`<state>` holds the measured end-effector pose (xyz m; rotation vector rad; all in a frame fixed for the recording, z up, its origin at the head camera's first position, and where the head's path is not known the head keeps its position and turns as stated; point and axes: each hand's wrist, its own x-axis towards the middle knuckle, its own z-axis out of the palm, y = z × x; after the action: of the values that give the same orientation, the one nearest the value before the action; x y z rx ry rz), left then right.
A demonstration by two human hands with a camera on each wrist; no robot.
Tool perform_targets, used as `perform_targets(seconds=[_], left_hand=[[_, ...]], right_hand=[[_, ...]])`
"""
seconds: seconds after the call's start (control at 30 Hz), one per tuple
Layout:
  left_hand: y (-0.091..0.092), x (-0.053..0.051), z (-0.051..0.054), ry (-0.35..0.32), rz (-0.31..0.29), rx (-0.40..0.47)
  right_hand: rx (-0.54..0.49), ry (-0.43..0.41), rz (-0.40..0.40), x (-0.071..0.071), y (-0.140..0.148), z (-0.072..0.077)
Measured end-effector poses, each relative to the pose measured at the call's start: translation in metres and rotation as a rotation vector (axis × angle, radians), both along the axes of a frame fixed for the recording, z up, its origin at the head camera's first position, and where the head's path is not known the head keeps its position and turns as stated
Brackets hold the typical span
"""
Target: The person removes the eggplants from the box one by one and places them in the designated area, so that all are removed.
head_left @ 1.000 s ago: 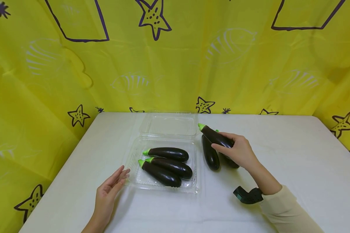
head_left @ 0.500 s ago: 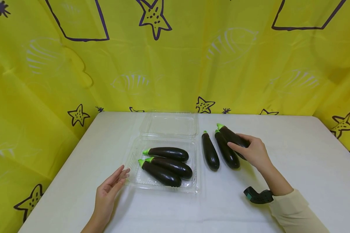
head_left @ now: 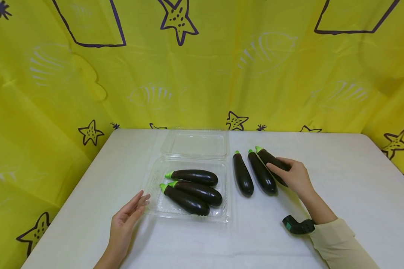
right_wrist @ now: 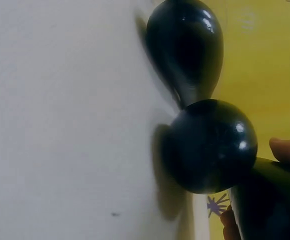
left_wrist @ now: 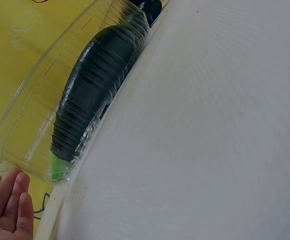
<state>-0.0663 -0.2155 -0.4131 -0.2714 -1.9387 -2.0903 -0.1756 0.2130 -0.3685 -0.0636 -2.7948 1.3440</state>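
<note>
In the head view my right hand (head_left: 296, 179) grips a dark eggplant (head_left: 269, 158) with a green stem end, thumb on its near side. This eggplant lies at a slant, low at the table. Two more eggplants, a middle one (head_left: 262, 172) and a left one (head_left: 243, 175), rest just left of it. The right wrist view shows the gripped eggplant (right_wrist: 275, 205) at lower right, partly cut off. My left hand (head_left: 122, 224), fingers loosely extended, is at the left front corner of a clear plastic clamshell box (head_left: 151, 186). Three eggplants (head_left: 195, 193) lie inside the box.
The box's clear lid (head_left: 198, 145) lies folded back toward the rear of the white table (head_left: 350, 175). A yellow patterned cloth (head_left: 202, 82) hangs behind and at both sides. A black wrist camera (head_left: 297, 225) sits on the right forearm.
My right hand has carried its eggplant rightward and lowered it beside the two loose ones, uncovering them. The left hand and the box have stayed in place.
</note>
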Motion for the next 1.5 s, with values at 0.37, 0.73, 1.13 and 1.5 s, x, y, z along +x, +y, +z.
perform_targets(seconds=[0.37,0.73,1.13,1.5], left_hand=[[-0.001,0.001,-0.001,-0.023,0.005,-0.011],[0.000,0.001,-0.001,-0.038,0.015,-0.030],[-0.001,0.001,-0.001,-0.024,-0.006,-0.019],[-0.001,-0.001,-0.001,-0.012,-0.009,-0.006]], right_hand=[[-0.021,-0.004,-0.027,-0.001,-0.001,-0.011],[-0.012,-0.013,-0.025,-0.002,-0.004,-0.018],[0.034,0.000,-0.032,0.000,-0.010,-0.019],[0.047,0.030,-0.018,0.001,-0.017,-0.020]])
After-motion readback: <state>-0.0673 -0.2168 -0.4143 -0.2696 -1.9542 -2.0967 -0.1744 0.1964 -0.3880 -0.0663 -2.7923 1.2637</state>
